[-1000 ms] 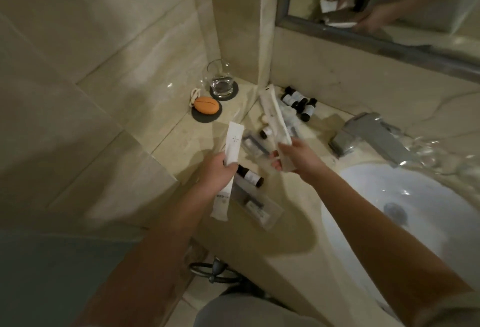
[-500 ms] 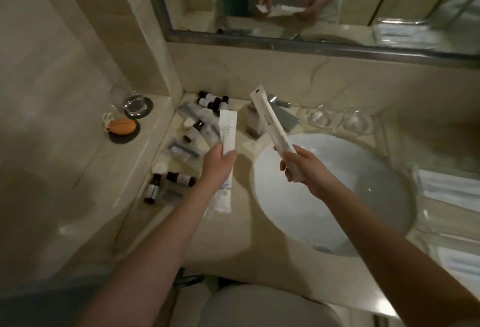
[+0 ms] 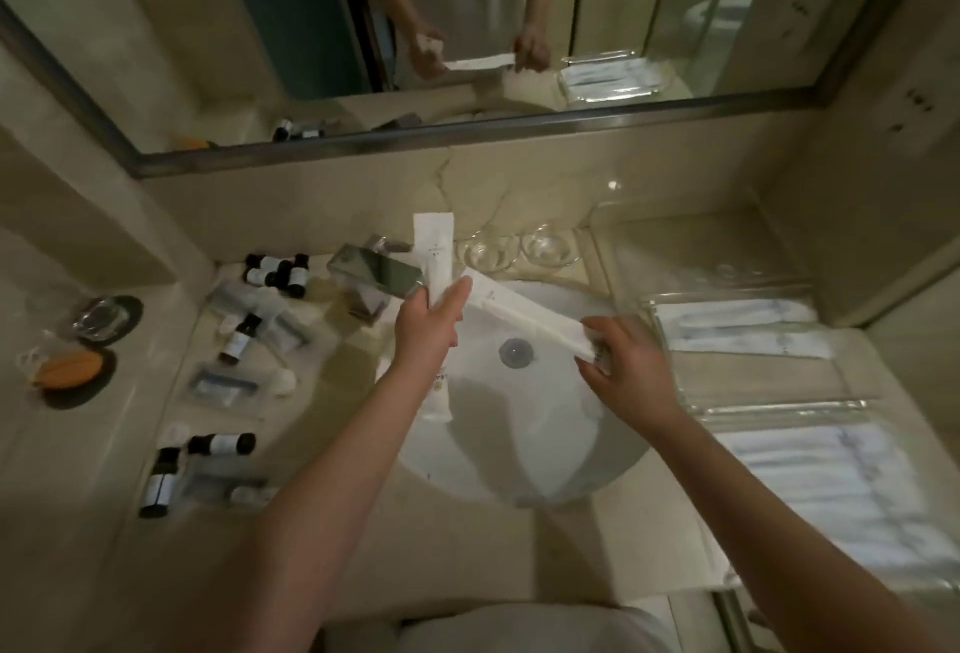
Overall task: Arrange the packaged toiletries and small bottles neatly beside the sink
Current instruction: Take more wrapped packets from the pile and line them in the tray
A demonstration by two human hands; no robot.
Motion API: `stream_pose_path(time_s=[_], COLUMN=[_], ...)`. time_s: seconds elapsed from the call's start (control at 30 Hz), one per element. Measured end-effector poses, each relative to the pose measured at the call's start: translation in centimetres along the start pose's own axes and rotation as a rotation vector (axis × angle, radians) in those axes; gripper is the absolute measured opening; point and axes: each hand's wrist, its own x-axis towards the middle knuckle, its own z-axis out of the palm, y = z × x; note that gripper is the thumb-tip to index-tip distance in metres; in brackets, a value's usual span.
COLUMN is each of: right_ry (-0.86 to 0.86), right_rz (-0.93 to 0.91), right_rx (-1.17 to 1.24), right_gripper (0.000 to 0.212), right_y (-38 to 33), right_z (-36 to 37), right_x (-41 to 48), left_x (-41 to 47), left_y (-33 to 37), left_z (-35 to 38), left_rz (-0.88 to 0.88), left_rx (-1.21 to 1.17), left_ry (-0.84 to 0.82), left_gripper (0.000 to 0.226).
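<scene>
My left hand (image 3: 428, 325) grips a long white packet (image 3: 435, 252) upright over the sink's (image 3: 524, 465) left side, near the faucet (image 3: 376, 270). My right hand (image 3: 626, 366) holds a second long white packet (image 3: 524, 317) by its right end; it lies slanted across the basin toward my left hand. Left of the sink, small dark-capped bottles (image 3: 278, 270) stand in a cluster at the back. Another bottle (image 3: 239, 338) lies among clear-wrapped packets (image 3: 223, 385), and two more bottles (image 3: 221, 444) lie near the front.
A glass tray (image 3: 737, 335) with flat white packets sits right of the sink, and a second tray (image 3: 826, 491) lies nearer. Two upturned glasses (image 3: 519, 250) stand behind the basin. An orange soap (image 3: 70, 366) and a glass on a coaster (image 3: 104, 317) rest on the left ledge.
The view has swung right from the left counter to above the sink. Both hands moved right with their packets; the right packet tipped from upright to slanted across the basin.
</scene>
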Motion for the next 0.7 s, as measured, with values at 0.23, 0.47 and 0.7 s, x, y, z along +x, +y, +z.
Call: stream_pose_path(time_s=[0.23, 0.47, 0.7], right_ry=[0.002, 0.001, 0.358], right_rz=[0.084, 0.686, 0.987], right_rx=[0.043, 0.860, 1.142], right_gripper=[0.052, 0.053, 0.013], right_y=[5.4, 9.8, 13.8], right_z=[-2.8, -6.1, -7.1], right_x=[-0.7, -2.3, -2.0], left_x=[-0.3, -0.4, -1.4], left_y=[0.6, 0.5, -0.6], left_z=[6.4, 11.2, 18.5], left_rz=[-0.042, -0.043, -0.061], left_rx=[0.085, 0.011, 0.168], left_ry=[-0.111, -0.079, -0.170], left_gripper=[0.018, 0.022, 0.014])
